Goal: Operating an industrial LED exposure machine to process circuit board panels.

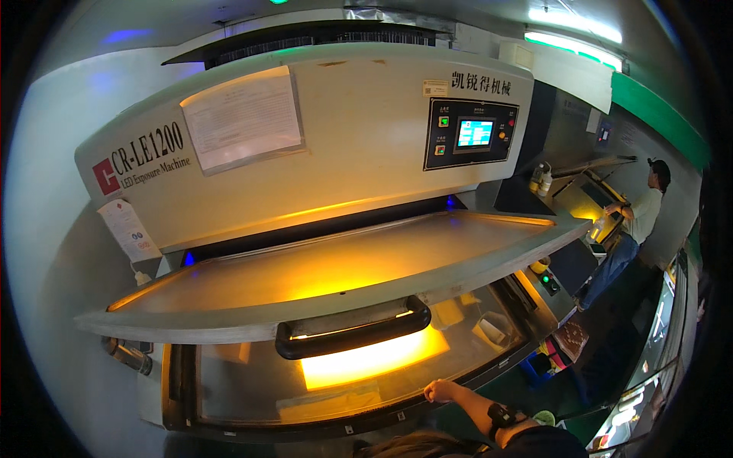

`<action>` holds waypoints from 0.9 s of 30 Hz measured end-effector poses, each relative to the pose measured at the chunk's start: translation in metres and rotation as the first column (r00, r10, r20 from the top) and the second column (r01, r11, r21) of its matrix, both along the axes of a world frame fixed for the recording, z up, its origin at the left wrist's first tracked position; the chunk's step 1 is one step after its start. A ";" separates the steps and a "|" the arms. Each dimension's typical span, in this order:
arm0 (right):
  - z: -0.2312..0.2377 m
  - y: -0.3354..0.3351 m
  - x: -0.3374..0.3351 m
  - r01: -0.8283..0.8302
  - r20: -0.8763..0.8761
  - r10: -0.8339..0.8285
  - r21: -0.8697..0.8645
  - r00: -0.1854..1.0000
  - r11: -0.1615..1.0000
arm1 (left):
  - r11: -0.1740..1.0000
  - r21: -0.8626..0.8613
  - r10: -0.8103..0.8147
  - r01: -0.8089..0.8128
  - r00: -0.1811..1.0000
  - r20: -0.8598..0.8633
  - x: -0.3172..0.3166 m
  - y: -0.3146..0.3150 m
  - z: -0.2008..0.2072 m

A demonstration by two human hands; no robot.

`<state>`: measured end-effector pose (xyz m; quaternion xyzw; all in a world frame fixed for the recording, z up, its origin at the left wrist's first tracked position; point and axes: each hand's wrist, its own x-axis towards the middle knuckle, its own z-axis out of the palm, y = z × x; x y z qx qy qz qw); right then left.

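Observation:
My right hand (439,391) is at the front edge of a large exposure machine's lower glass bed (252,382), its fingers curled closed. What they hold, if anything, is too small to make out. A dark band with a small device (504,417) circles my right wrist. Above the bed, the machine's wide lid (221,322) is raised, with a black bar handle (359,349) on its front edge. Bright yellow light shines on the glass, where pale sheets (328,402) also show. My left hand is out of view.
The machine's pale housing (359,145) carries a control panel with a lit screen (475,133). A green-lit button box (546,280) sits right of the bed. Farther right, a person (645,214) stands at another bench near bottles (545,183). A blue bin (537,366) is below.

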<state>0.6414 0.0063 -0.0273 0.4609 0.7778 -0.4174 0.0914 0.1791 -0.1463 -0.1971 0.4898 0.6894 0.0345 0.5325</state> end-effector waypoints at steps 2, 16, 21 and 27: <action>0.006 -0.033 -0.005 0.095 -0.008 -0.095 0.003 0.995 0.996 | 0.999 -0.012 -0.037 0.037 0.999 0.000 -0.004 -0.010 -0.006; 0.006 -0.076 0.072 0.307 -0.203 -0.285 0.084 0.937 0.948 | 0.715 0.384 -0.537 0.583 0.811 -0.232 0.083 -0.020 -0.021; -0.006 -0.045 0.110 0.398 -0.154 -0.391 0.013 0.907 0.917 | 0.795 0.607 -0.231 0.016 0.932 0.278 0.151 0.029 0.093; 0.011 0.012 0.093 0.157 -0.228 -0.158 -0.024 0.961 0.987 | 0.707 0.439 0.219 -0.554 0.762 0.609 0.176 0.094 0.330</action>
